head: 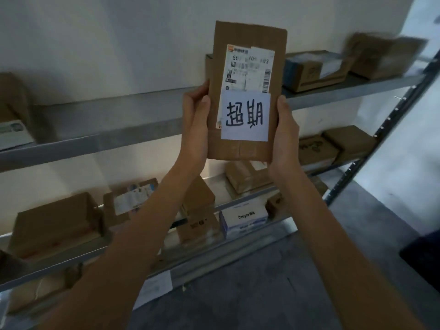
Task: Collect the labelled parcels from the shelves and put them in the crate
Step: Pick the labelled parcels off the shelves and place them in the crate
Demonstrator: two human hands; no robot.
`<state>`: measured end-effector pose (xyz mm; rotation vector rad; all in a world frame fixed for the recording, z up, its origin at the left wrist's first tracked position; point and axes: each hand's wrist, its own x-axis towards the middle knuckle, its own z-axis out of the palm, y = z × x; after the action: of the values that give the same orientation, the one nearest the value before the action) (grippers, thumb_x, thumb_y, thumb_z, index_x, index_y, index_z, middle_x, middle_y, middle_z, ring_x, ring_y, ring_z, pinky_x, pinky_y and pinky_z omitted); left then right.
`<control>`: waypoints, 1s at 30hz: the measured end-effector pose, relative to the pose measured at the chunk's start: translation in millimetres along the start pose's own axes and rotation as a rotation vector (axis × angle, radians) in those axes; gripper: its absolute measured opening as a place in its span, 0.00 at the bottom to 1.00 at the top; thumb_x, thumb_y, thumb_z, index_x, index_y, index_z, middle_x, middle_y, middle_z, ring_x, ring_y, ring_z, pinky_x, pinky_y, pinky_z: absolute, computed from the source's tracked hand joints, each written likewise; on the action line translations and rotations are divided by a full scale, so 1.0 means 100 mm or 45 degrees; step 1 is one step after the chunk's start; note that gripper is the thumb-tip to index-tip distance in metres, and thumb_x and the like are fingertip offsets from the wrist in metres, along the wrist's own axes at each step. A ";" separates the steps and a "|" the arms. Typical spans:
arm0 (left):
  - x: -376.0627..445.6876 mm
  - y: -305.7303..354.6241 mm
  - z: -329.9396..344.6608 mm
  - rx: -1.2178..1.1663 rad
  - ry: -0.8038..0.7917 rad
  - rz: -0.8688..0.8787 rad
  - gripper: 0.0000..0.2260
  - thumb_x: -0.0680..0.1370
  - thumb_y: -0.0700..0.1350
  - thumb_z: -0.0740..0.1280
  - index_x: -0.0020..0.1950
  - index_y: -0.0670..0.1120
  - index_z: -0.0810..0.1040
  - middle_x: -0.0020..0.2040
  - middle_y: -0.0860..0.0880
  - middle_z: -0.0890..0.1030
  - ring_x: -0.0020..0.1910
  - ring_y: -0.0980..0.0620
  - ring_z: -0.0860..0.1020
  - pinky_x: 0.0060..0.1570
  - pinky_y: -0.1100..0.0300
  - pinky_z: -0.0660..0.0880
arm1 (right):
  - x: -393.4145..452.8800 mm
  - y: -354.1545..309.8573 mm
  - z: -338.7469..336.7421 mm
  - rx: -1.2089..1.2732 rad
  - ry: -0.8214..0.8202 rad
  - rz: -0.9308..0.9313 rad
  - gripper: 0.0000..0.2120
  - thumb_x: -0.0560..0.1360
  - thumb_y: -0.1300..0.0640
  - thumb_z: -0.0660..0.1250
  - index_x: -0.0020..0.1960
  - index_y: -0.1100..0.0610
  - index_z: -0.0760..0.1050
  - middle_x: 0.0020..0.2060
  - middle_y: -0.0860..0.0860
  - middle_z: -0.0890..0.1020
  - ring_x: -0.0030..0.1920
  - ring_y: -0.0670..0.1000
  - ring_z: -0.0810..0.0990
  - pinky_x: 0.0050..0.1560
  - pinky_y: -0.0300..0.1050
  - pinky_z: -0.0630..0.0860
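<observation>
Boxes along the grey metal shelves [107, 141] blur into brown shapes, and the shipping label's [248, 67] fine print cannot be read. Both arms reach upward: the left hand [196, 125] and right hand [284, 134] each close their grip on a side edge of a flat cardboard parcel [247, 39], held upright before the shelves (a white handwritten note [245, 115] covers its lower half).
</observation>
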<state>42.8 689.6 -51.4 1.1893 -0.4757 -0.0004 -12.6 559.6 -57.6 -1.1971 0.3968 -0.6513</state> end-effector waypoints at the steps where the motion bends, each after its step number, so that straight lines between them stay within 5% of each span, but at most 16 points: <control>1: -0.01 -0.06 0.12 -0.003 -0.031 0.003 0.12 0.83 0.44 0.55 0.66 0.43 0.66 0.61 0.45 0.76 0.58 0.49 0.78 0.57 0.54 0.77 | 0.02 -0.02 -0.13 0.004 0.032 -0.014 0.18 0.81 0.43 0.59 0.56 0.54 0.80 0.48 0.54 0.86 0.50 0.55 0.85 0.55 0.56 0.81; 11: -0.25 -0.61 1.37 -0.060 -0.250 -0.027 0.20 0.81 0.42 0.57 0.74 0.48 0.64 0.70 0.46 0.72 0.67 0.50 0.73 0.65 0.53 0.72 | 0.21 -0.26 -1.48 0.072 0.242 -0.093 0.21 0.77 0.42 0.63 0.62 0.53 0.80 0.53 0.55 0.85 0.55 0.59 0.83 0.59 0.61 0.78; 17: -0.39 -1.10 2.30 0.003 -0.324 -0.148 0.23 0.79 0.47 0.59 0.75 0.45 0.64 0.72 0.46 0.70 0.69 0.49 0.71 0.69 0.47 0.67 | 0.43 -0.44 -2.44 0.055 0.390 -0.124 0.16 0.77 0.45 0.65 0.53 0.57 0.82 0.49 0.59 0.85 0.53 0.63 0.83 0.57 0.62 0.79; 20: -0.48 -1.35 2.75 0.000 -0.364 -0.192 0.20 0.83 0.41 0.55 0.75 0.44 0.63 0.71 0.49 0.70 0.67 0.54 0.72 0.68 0.56 0.70 | 0.53 -0.44 -2.91 -0.011 0.443 -0.126 0.17 0.76 0.43 0.64 0.53 0.55 0.82 0.48 0.58 0.86 0.51 0.62 0.84 0.56 0.63 0.79; 23: -0.61 -1.60 3.17 -0.001 -0.460 -0.228 0.19 0.83 0.44 0.56 0.75 0.48 0.63 0.70 0.51 0.72 0.66 0.56 0.73 0.66 0.55 0.72 | 0.60 -0.45 -3.39 -0.049 0.507 -0.118 0.17 0.78 0.44 0.62 0.55 0.54 0.81 0.49 0.57 0.86 0.51 0.60 0.84 0.56 0.62 0.79; 26: -0.73 -1.83 3.61 0.007 -0.559 -0.272 0.18 0.83 0.45 0.57 0.74 0.50 0.64 0.62 0.57 0.75 0.55 0.67 0.77 0.51 0.69 0.76 | 0.67 -0.44 -3.88 -0.052 0.616 -0.077 0.18 0.80 0.45 0.61 0.58 0.56 0.81 0.49 0.56 0.86 0.51 0.59 0.84 0.55 0.60 0.80; 30: -0.80 -2.20 4.21 0.024 -0.671 -0.348 0.16 0.83 0.47 0.58 0.71 0.54 0.65 0.58 0.57 0.77 0.54 0.62 0.79 0.49 0.65 0.79 | 0.82 -0.43 -4.53 -0.073 0.755 -0.044 0.17 0.80 0.44 0.60 0.57 0.54 0.81 0.48 0.55 0.86 0.50 0.58 0.85 0.55 0.58 0.80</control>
<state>-125.3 250.3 -154.8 1.2628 -0.7688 -0.5566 -235.6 168.0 -161.7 -1.0498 0.8962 -1.0310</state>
